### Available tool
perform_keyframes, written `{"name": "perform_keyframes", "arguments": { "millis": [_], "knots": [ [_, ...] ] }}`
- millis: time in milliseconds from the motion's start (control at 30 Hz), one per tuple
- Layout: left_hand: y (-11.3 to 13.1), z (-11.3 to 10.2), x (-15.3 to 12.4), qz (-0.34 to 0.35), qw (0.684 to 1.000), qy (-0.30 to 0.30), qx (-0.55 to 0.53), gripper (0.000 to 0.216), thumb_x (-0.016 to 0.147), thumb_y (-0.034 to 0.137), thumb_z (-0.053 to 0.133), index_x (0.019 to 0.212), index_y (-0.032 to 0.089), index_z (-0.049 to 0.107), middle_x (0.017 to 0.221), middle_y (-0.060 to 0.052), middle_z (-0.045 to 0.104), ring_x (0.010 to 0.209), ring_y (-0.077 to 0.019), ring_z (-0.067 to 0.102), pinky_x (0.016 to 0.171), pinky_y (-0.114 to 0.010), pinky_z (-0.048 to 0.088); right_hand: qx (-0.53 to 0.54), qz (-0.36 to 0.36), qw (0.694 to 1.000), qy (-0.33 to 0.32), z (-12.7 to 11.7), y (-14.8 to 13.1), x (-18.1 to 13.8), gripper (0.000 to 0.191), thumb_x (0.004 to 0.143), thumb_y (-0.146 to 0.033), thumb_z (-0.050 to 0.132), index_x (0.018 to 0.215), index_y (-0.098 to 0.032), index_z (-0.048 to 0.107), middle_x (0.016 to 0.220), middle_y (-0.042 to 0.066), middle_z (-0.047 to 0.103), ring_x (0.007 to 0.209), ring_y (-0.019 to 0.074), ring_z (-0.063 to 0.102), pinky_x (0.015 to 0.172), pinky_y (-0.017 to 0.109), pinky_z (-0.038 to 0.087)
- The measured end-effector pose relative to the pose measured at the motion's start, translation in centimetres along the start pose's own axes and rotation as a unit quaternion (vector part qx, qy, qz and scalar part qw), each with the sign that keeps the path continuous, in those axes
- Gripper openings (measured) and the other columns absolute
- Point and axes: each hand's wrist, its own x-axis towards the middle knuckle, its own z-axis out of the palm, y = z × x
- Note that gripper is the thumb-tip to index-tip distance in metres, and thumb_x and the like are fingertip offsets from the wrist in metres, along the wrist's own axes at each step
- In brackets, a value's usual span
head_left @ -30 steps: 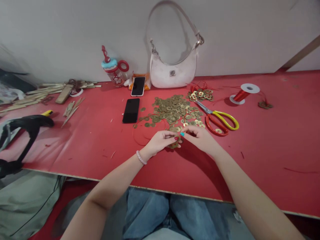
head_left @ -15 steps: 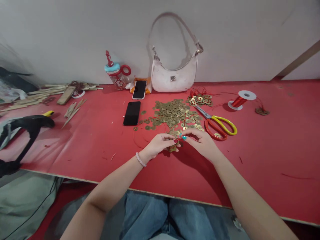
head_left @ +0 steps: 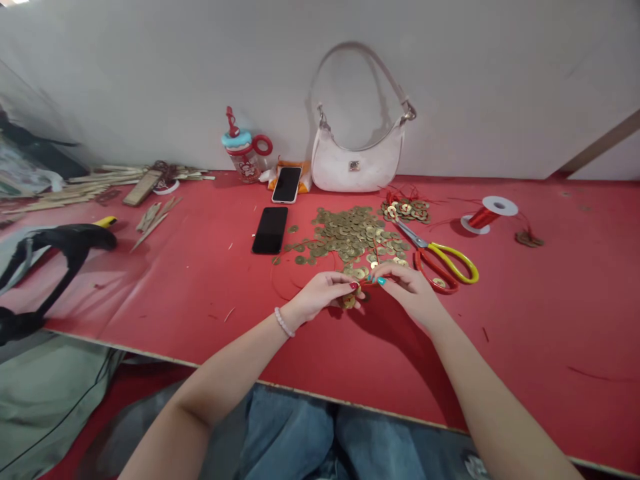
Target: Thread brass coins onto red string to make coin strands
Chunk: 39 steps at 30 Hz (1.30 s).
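My left hand (head_left: 327, 293) is closed on a small cluster of brass coins (head_left: 349, 302), thumb pressed on top. Red string (head_left: 367, 281) runs from those coins to my right hand (head_left: 406, 290), whose thumb and forefinger pinch it. Just beyond both hands spreads a loose pile of brass coins with holes (head_left: 350, 230), some red thread lying across it. To the right of the pile lie scissors (head_left: 437, 259) with one yellow and one red handle, a coin inside the red loop. Coins tied with red string (head_left: 407, 208) form a bunch behind the scissors.
A spool of red string (head_left: 487, 215) and a small coin bundle (head_left: 529, 239) are at the right. Two phones, a black one (head_left: 270, 230) nearer, lie left of the pile. A cup (head_left: 245, 157) and white handbag (head_left: 357, 163) stand at the wall. Wooden strips and a black strap-like object (head_left: 70, 247) occupy the left.
My right hand has drawn slightly away to the right from my left, so more red string shows between them. The camera view has shifted a little.
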Motion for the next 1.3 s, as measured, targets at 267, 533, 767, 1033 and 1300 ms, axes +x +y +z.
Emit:
{"name": "perform_keyframes", "arguments": {
  "millis": [267, 533, 767, 1033, 1300],
  "knots": [
    [0.7, 0.4, -0.4, 0.003, 1.0, 0.0, -0.006, 0.032, 0.061, 0.033, 0.071, 0.079, 0.009, 0.058, 0.069, -0.006, 0.066, 0.055, -0.0107, 0.062, 0.055, -0.021, 0.048, 0.105, 0.089, 0.984, -0.109, 0.0, -1.2, -0.4, 0.018, 0.076, -0.035, 0.056, 0.071, -0.017, 0.058, 0.07, 0.003, 0.061, 0.066, 0.014, 0.057, 0.065, 0.027, 0.045],
    [0.4, 0.2, -0.4, 0.006, 0.999, -0.035, 0.04, 0.03, 0.068, 0.035, 0.065, 0.079, 0.009, 0.057, 0.076, -0.01, 0.067, 0.06, -0.0124, 0.064, 0.049, -0.019, 0.046, 0.038, 0.037, 0.999, -0.012, 0.2, -0.6, -0.1, 0.013, 0.076, -0.03, 0.054, 0.072, -0.018, 0.059, 0.067, 0.001, 0.06, 0.068, 0.015, 0.056, 0.062, 0.026, 0.045],
    [0.9, 0.6, -0.8, -0.017, 0.999, -0.03, 0.04, 0.029, 0.07, 0.037, 0.061, 0.08, 0.01, 0.059, 0.076, -0.009, 0.068, 0.062, -0.0125, 0.065, 0.056, -0.02, 0.048, 0.021, 0.002, 1.0, 0.004, 0.1, -0.4, -0.1, 0.012, 0.075, -0.027, 0.054, 0.07, -0.018, 0.059, 0.065, 0.002, 0.059, 0.069, 0.0163, 0.057, 0.061, 0.027, 0.045],
    [0.7, 0.4, -0.6, -0.009, 0.998, -0.041, 0.039, 0.032, 0.067, 0.038, 0.065, 0.078, 0.009, 0.056, 0.077, -0.01, 0.068, 0.063, -0.0131, 0.064, 0.052, -0.02, 0.047, -0.061, -0.003, 0.998, 0.015, 0.3, -0.8, -0.2, 0.011, 0.075, -0.021, 0.047, 0.07, -0.019, 0.057, 0.069, 0.002, 0.061, 0.07, 0.016, 0.057, 0.061, 0.025, 0.044],
    [0.8, 0.4, -0.4, 0.028, 0.999, 0.007, 0.022, 0.033, 0.062, 0.037, 0.07, 0.076, 0.01, 0.056, 0.069, -0.006, 0.066, 0.057, -0.0096, 0.061, 0.053, -0.019, 0.045, -0.156, -0.085, 0.983, 0.054, 0.3, -0.5, 0.2, 0.011, 0.076, -0.018, 0.048, 0.076, -0.02, 0.058, 0.082, 0.004, 0.063, 0.081, 0.0187, 0.058, 0.075, 0.032, 0.045]
  ]
}}
